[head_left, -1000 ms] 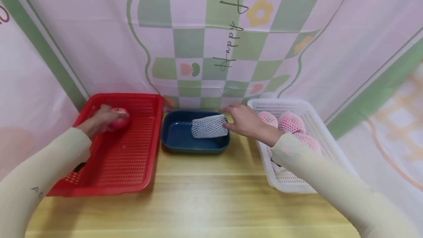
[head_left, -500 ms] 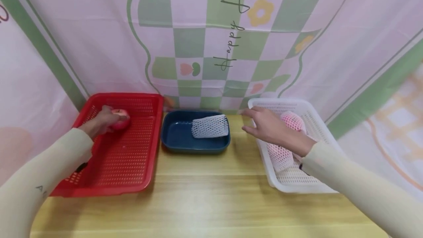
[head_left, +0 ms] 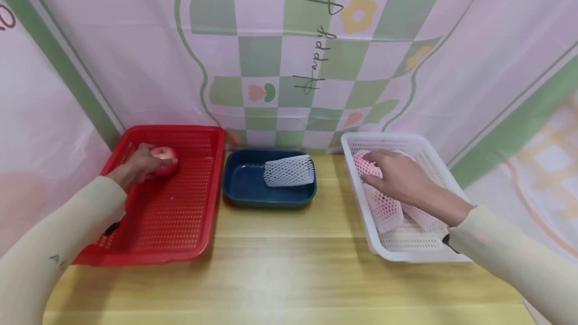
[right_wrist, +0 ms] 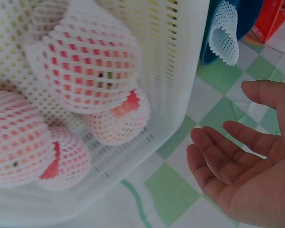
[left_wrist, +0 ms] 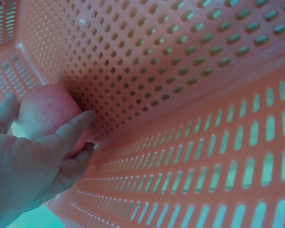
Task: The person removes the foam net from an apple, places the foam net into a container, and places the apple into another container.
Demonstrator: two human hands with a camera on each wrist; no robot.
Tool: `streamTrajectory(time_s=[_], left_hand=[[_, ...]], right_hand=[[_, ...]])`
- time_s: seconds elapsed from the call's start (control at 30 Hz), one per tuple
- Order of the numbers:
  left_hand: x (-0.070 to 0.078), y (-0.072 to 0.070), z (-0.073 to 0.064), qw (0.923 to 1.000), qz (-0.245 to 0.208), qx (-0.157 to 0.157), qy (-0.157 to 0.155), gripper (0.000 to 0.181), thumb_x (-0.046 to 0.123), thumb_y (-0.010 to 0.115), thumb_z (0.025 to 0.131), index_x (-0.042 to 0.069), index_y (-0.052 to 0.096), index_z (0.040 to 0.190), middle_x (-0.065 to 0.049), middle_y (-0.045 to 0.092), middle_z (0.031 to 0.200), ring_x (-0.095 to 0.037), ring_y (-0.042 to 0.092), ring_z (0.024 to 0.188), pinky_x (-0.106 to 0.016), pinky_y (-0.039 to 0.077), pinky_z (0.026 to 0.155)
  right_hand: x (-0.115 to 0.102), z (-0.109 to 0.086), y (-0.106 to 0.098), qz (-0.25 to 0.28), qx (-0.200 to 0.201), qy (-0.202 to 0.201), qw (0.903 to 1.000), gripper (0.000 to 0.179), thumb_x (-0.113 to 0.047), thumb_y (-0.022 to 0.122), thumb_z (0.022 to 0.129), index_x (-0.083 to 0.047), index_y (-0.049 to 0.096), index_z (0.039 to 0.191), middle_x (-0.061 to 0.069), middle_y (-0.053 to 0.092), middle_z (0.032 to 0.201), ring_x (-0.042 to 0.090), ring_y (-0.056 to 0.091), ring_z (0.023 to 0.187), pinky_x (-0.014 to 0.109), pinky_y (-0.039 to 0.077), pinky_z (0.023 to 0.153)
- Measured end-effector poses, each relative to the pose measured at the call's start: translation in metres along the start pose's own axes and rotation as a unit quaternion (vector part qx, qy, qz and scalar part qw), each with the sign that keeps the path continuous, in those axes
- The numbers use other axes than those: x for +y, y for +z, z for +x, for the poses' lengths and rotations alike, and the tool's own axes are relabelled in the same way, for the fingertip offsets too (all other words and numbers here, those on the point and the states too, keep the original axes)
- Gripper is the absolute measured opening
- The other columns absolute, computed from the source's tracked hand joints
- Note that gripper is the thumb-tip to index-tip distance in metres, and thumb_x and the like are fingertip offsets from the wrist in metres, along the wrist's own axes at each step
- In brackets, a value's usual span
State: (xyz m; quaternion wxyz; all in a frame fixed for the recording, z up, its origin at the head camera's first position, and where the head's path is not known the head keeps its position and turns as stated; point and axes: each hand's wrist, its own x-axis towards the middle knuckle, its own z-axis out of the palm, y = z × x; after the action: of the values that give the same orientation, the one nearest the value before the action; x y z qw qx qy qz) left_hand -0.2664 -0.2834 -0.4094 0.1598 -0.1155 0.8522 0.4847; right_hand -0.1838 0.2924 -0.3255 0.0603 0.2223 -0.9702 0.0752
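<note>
The left hand (head_left: pixel 137 165) grips a round, red apple (head_left: pixel 166 161), its fingers curled about the fruit's side. The apple sits inside a rectangular, red plastic basket with perforated floor and walls (head_left: pixel 169 222), towards its far left part. The right hand (head_left: pixel 399 177) is held over a rectangular, white plastic basket with slotted walls (head_left: pixel 384 254); its fingers are slightly bent, thumb set wide of them, and hold nothing. Four reddish round fruits in white foam-net sleeves (right_wrist: pixel 88 71) lie in that white basket, near the right hand; the right wrist view shows the hand apart from them. Between the two baskets stands a dark blue, rounded-rectangular dish (head_left: pixel 244 180), with one white foam-net sleeve (head_left: pixel 289 171) lying flat in its right half. All three containers rest on a light wood-grain table (head_left: pixel 280 270), before a green-and-white checked cloth (head_left: pixel 259 56) bearing flower prints and lettering.
</note>
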Motion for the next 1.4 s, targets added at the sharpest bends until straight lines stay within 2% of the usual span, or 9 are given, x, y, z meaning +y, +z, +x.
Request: streamTrajectory(time_s=[0.17,0.3,0.47,0.57,0.67,0.8,1.07,1.2,1.4], left_hand=[[0.002,0.000,-0.002,0.9998,0.007,-0.017,-0.002,0.088,0.017,0.069,0.102,-0.015,0.007,0.154,-0.028,0.040,0.132,-0.033,0.049,0.114,-0.048,0.055,0.096],[0.002,-0.002,-0.003,0.9991,0.023,-0.035,-0.005,0.096,0.017,0.068,0.102,-0.016,-0.003,0.157,-0.034,0.032,0.143,-0.039,0.043,0.124,-0.055,0.050,0.106],[0.002,-0.004,-0.004,0.9980,0.047,-0.040,0.013,0.056,0.013,0.073,0.099,-0.016,0.040,0.134,-0.014,0.056,0.105,-0.023,0.056,0.094,-0.042,0.058,0.084],[0.003,-0.004,-0.002,0.9975,0.054,-0.040,0.021,0.032,0.011,0.074,0.098,-0.006,0.051,0.112,-0.002,0.056,0.084,-0.016,0.055,0.079,-0.038,0.057,0.075],[0.005,-0.004,-0.002,0.9973,0.060,-0.040,0.015,0.048,0.012,0.072,0.099,-0.015,0.044,0.128,-0.012,0.055,0.099,-0.023,0.055,0.090,-0.043,0.057,0.084],[0.007,-0.003,-0.003,0.9971,0.066,-0.038,-0.005,0.086,0.013,0.068,0.100,-0.020,0.010,0.153,-0.032,0.037,0.133,-0.039,0.047,0.115,-0.057,0.051,0.103],[0.007,-0.005,-0.003,0.9949,0.095,-0.035,0.004,0.076,0.011,0.070,0.097,-0.022,0.021,0.145,-0.031,0.038,0.125,-0.041,0.045,0.111,-0.054,0.051,0.099],[0.003,-0.006,-0.002,0.9946,0.099,-0.032,0.005,0.077,0.010,0.071,0.096,-0.022,0.022,0.145,-0.032,0.039,0.126,-0.040,0.046,0.111,-0.051,0.053,0.095],[0.001,-0.007,-0.003,0.9946,0.098,-0.034,-0.002,0.079,0.010,0.070,0.096,-0.020,0.018,0.147,-0.033,0.038,0.129,-0.042,0.045,0.115,-0.052,0.053,0.099]], right_hand=[[0.010,-0.011,0.000,0.009,0.006,0.012,0.9999,0.045,-0.027,0.078,0.096,0.008,0.069,0.124,0.026,0.074,0.112,0.035,0.073,0.088,0.054,0.060,0.077],[0.015,-0.022,0.001,0.014,0.004,0.021,0.9997,0.047,-0.028,0.076,0.097,0.010,0.068,0.124,0.025,0.075,0.107,0.038,0.073,0.090,0.056,0.060,0.081],[0.021,-0.037,0.005,0.009,-0.011,0.043,0.9990,0.047,-0.026,0.077,0.096,0.010,0.066,0.124,0.023,0.074,0.103,0.036,0.071,0.083,0.057,0.060,0.079],[0.026,-0.043,0.009,0.010,-0.022,0.058,0.9980,0.051,-0.028,0.078,0.096,0.011,0.064,0.128,0.027,0.073,0.107,0.038,0.071,0.083,0.058,0.059,0.079],[0.030,-0.048,0.013,0.009,-0.030,0.069,0.9971,0.059,-0.030,0.077,0.097,0.014,0.061,0.132,0.034,0.070,0.118,0.048,0.071,0.093,0.062,0.058,0.085],[0.033,-0.054,0.018,0.012,-0.032,0.073,0.9968,0.061,-0.030,0.077,0.097,0.016,0.058,0.133,0.037,0.068,0.120,0.053,0.069,0.098,0.065,0.056,0.088],[0.036,-0.061,0.026,0.030,-0.029,0.087,0.9954,0.067,-0.034,0.079,0.094,0.014,0.059,0.137,0.036,0.070,0.116,0.049,0.071,0.091,0.064,0.058,0.083],[0.037,-0.063,0.033,0.023,-0.038,0.096,0.9944,0.081,-0.040,0.084,0.089,0.013,0.055,0.142,0.031,0.071,0.097,0.051,0.070,0.090,0.064,0.058,0.078],[0.037,-0.065,0.042,0.036,-0.054,0.104,0.9925,0.092,-0.042,0.086,0.086,0.012,0.047,0.151,0.004,0.055,0.066,0.022,0.055,0.063,0.044,0.050,0.055]])
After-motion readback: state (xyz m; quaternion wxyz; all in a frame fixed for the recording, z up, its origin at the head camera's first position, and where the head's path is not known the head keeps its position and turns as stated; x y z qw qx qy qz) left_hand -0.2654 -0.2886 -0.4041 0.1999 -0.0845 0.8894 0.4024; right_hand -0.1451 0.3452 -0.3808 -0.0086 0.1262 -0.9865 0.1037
